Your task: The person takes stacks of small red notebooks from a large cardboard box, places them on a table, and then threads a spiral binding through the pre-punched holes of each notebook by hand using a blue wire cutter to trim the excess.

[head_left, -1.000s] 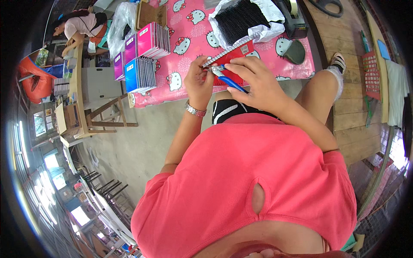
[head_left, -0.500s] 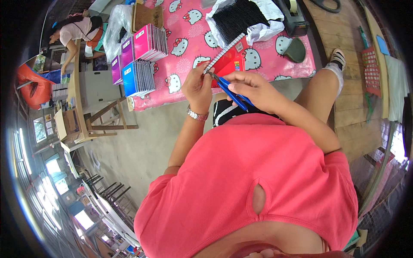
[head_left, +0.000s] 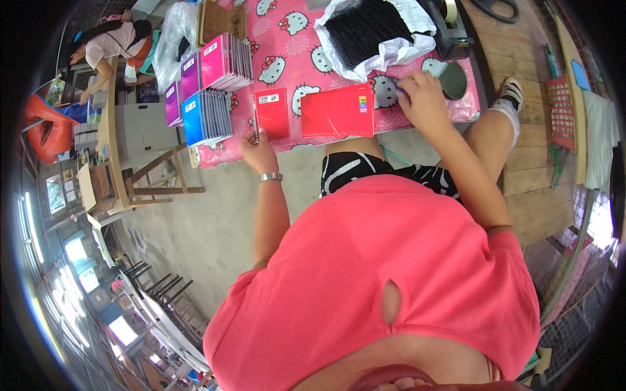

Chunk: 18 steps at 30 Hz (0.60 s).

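My left hand pinches the lower left corner of a red spiral notebook at the table's near edge. To its right lies a red stack of notebook covers or unbound notebooks, with a row of holes along the near side. My right hand rests low over the table beyond that stack, fingers curled. A bit of the blue pliers shows under the fingers; most of them is hidden.
Stacked spiral notebooks in pink, blue and purple stand at the left. Black binding coils lie in white paper at the back, near a tape dispenser and a dark green rounded object. Another person bends over a side table.
My hands have parted. The left carried the red notebook left and down onto the table; the right moved right with the pliers, away from the coil end. The red stack is now uncovered.
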Motion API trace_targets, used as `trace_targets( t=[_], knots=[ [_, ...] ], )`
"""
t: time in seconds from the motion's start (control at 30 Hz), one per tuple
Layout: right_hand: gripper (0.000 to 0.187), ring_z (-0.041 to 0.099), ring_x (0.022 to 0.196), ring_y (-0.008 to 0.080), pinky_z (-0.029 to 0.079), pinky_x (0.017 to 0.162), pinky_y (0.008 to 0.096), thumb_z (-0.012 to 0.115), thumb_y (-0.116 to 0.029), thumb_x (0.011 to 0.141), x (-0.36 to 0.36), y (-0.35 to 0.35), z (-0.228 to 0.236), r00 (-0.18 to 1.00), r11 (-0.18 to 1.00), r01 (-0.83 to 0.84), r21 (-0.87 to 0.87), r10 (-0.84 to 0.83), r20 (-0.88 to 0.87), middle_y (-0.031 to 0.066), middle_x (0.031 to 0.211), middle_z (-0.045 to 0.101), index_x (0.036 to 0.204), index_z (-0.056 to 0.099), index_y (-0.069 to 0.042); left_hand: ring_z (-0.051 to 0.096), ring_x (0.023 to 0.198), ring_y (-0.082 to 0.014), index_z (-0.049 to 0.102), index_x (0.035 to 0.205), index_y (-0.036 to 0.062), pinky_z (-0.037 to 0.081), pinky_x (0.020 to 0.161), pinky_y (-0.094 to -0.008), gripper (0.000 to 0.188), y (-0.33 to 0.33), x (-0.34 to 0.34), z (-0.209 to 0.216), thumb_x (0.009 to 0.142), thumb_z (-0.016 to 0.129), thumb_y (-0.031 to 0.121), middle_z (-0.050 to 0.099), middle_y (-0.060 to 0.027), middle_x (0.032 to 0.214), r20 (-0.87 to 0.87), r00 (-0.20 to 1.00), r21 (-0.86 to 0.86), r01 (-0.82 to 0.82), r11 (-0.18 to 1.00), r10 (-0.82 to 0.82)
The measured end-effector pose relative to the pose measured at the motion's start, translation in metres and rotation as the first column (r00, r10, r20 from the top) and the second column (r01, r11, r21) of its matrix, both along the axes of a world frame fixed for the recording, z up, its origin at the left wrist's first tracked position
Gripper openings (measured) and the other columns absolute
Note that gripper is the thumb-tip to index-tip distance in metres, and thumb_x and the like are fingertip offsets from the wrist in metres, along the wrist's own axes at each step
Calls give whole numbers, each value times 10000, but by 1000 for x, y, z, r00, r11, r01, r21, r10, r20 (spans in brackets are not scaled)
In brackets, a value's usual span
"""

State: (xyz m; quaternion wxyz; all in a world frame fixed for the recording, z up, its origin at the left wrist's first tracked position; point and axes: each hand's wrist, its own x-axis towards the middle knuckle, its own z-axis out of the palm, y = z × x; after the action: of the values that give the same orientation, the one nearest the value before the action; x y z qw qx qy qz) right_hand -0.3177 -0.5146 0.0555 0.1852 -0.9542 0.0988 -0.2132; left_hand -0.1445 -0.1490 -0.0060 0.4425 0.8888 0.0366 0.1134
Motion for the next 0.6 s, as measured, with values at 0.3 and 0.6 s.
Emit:
trace_targets(
  t=[0.3, 0.6],
  knots=[
    [193, 655, 920, 371, 541, 761, 467, 617, -131, 859, 155, -52, -13, 962, 973, 231, 15, -226, -156, 181, 932, 652, 1037, 634, -58, 561, 1060, -292, 624, 991, 87, 411, 928, -458, 253, -111, -62, 114, 782, 748, 156, 614, -79, 1126, 348, 522, 365, 690, 626, -779],
    [411, 677, 972, 361, 551, 836, 426, 663, -325, 777, 183, -75, -7, 939, 933, 294, 207, -242, -242, 202, 987, 701, 1092, 688, -62, 617, 949, -250, 658, 937, 87, 503, 794, -381, 216, -134, -79, 139, 749, 744, 149, 649, -47, 1019, 47, 202, 589, 786, 191, -978]
  ],
)
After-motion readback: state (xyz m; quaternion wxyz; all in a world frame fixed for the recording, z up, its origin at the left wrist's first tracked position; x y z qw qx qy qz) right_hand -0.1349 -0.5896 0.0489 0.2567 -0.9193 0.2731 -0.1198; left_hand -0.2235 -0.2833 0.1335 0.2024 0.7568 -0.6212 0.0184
